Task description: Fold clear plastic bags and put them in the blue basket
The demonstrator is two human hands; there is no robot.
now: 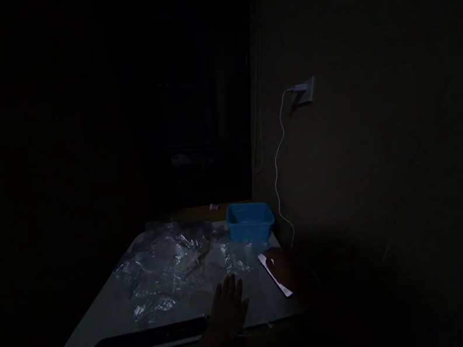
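My left hand [229, 309] lies palm down near the front edge of the white table, its fingers stretched out and holding nothing. Its wrist is beside the right end of a long black strip [150, 337] along that edge. At the table's right side, my right hand [281, 267] is closed over a phone [277, 277] with a lit screen. The hand covers much of the screen, and darkness hides most of its fingers. Crumpled clear plastic sheeting [167, 267] spreads over the left and middle of the table, beyond my left hand.
A blue plastic basin [250, 222] stands at the table's far right corner. Behind the table is a small pinkish-white item [214, 206]. From a wall socket [304, 91], a white cable [276, 172] hangs down towards my right hand. The wall rises close on the right; the room is very dark.
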